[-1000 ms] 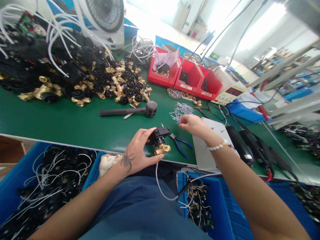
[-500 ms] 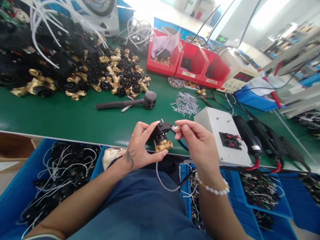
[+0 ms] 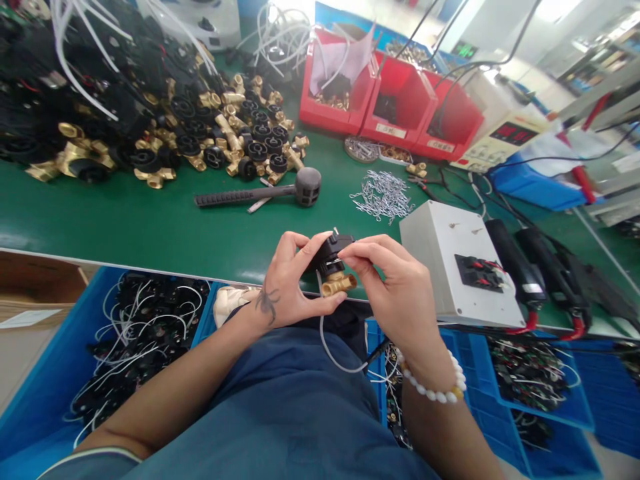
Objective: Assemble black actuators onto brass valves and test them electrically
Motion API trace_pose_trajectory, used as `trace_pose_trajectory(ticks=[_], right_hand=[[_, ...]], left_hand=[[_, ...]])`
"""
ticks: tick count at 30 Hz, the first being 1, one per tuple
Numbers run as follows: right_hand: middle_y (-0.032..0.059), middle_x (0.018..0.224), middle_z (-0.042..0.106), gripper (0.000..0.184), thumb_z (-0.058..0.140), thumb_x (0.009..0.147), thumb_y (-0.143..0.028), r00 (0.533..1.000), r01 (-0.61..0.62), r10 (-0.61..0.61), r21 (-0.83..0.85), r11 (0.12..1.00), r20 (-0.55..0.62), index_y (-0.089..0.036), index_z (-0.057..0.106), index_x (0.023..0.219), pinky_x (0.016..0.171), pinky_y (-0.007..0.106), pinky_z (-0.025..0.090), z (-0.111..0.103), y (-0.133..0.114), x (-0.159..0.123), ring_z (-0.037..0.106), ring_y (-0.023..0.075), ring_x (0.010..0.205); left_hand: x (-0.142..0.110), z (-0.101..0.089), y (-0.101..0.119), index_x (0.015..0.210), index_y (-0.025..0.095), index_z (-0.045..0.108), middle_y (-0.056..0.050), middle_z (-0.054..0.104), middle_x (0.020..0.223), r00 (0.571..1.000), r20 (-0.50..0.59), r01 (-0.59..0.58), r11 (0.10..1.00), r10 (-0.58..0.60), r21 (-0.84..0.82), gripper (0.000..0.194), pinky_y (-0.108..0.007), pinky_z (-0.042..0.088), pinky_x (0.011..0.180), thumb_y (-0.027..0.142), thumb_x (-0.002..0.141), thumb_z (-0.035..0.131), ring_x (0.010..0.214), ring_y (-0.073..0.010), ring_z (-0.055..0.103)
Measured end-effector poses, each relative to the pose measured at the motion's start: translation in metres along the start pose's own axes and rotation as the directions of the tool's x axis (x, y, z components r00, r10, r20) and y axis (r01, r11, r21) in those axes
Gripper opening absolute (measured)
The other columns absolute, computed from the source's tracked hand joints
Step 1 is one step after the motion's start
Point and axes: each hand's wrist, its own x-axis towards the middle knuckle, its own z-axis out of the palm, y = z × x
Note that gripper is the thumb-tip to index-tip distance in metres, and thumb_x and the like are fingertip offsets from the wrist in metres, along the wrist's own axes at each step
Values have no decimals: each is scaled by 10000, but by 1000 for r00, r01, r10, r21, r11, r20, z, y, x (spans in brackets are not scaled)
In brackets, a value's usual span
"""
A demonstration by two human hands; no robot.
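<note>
My left hand (image 3: 295, 283) grips a brass valve (image 3: 340, 285) topped by a black plastic housing (image 3: 333, 250), thumb below on the brass and fingers over the housing. A grey cable (image 3: 325, 340) hangs from the assembly toward my lap. The fingertips of my right hand (image 3: 393, 280) are pinched against the right side, where the housing meets the valve. The small silver clip in them is nearly all hidden by the fingers. A loose heap of silver hairpin clips (image 3: 383, 195) lies on the green bench beyond my hands.
A black mallet (image 3: 306, 187) lies ahead, behind it many brass valves (image 3: 233, 127) with black caps. Red bins (image 3: 340, 120) stand at the back. At right are a grey box (image 3: 445, 267) and black power screwdrivers (image 3: 515, 260). Blue crates (image 3: 20, 407) sit below the bench edge.
My right hand has brought the silver clip in against the valve assembly; the clip showed plainly before and is now mostly covered. The left hand keeps its grip. The view has shifted slightly.
</note>
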Motion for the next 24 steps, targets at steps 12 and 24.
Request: trace_pose_trajectory(ticks=[12,24], right_hand=[[58,952,701,250,473,992,-95,953,238,-201,-155,959,225,-190,687,903,738,287,512,-16,-3,15,660,172,855],[46,1062,679,253,594,979,-244,991,61,-75,124,990,111,-255,685,1215,817,297,574,-3,19,11,669,155,882]], left_hand=[[3,-4,2,1411,182,507,-71,509,1061,999,49,9,1000,-9,-8,729,-375,542,828,469,784,743,948,-217,535],[2,-3,-2,1430,212,505,-61,507,1063,997,52,68,995,-64,-71,759,-375,560,823,466,763,761,957,-220,541]])
